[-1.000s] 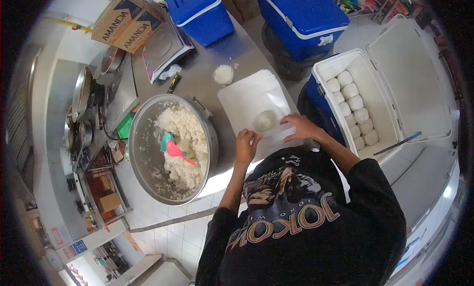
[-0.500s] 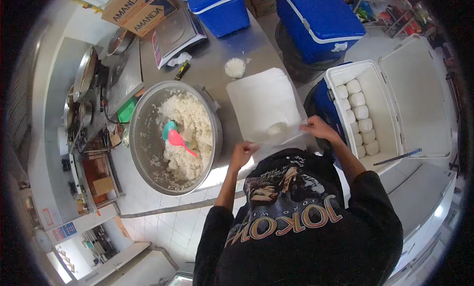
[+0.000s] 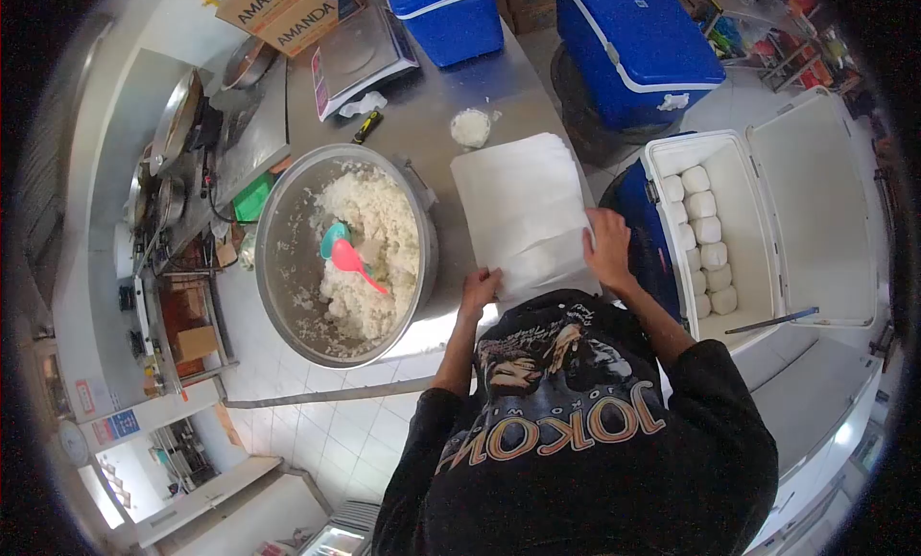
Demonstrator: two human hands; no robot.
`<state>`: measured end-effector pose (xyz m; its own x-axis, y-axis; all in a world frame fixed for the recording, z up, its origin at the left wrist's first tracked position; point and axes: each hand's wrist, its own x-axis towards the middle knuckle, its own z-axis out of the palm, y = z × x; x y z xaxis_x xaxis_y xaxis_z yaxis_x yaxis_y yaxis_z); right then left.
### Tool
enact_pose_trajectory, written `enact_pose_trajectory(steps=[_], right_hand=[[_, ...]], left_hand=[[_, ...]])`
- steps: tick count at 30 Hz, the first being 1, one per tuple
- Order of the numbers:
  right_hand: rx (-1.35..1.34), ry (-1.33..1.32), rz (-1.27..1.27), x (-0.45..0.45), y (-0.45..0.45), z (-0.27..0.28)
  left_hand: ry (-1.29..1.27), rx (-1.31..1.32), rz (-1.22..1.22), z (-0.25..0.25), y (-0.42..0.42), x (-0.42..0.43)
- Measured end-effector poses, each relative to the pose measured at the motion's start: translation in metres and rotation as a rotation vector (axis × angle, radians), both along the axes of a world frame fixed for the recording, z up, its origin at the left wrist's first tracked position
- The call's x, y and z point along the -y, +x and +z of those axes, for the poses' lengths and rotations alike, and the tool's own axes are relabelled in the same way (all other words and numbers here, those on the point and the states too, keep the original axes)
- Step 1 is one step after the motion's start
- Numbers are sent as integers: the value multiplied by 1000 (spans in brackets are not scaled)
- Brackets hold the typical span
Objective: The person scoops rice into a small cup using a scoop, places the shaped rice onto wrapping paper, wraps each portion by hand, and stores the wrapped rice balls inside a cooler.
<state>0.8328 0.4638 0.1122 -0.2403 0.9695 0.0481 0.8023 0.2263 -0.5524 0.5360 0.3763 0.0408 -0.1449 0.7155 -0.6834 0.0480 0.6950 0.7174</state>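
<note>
A stack of white wrapping paper [image 3: 513,187] lies on the steel table in front of me. Its near sheet is folded over, covering the mound of rice that showed earlier. My left hand [image 3: 482,289] pinches the near left corner of the folded sheet. At the right edge, my right hand [image 3: 607,249] grips the paper with thumb and curled fingers. Left of the stack stands a large metal bowl [image 3: 271,259] of cooked rice [image 3: 369,211]. A pink rice paddle [image 3: 347,258] and a teal scoop [image 3: 332,237] rest in the rice.
Beyond the paper sits a small heap of rice [image 3: 470,128]. A yellow-black cutter [image 3: 367,127] and a scale [image 3: 360,57] are further back. An open cooler [image 3: 758,239] with several white wrapped bundles [image 3: 708,230] stands at right. Closed blue coolers [image 3: 643,38] are behind.
Both hands have brought the lifted paper edge down over the rice mound, which is now covered. My right hand has moved slightly away from me along the right edge. The view has shifted slightly.
</note>
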Motion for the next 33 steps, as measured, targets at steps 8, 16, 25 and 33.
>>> enact_pose_trajectory(steps=[8,16,25,33], right_hand=[[139,-91,595,-3,-67,-42],[-292,-141,346,-16,-53,-66],[108,252,421,-26,-36,-31],[138,428,520,-23,-16,-19]], left_hand=[[655,-920,-319,27,32,-48],[580,-961,-680,57,38,-90],[962,-980,-508,52,45,-47],[710,-675,-867,52,31,-28]])
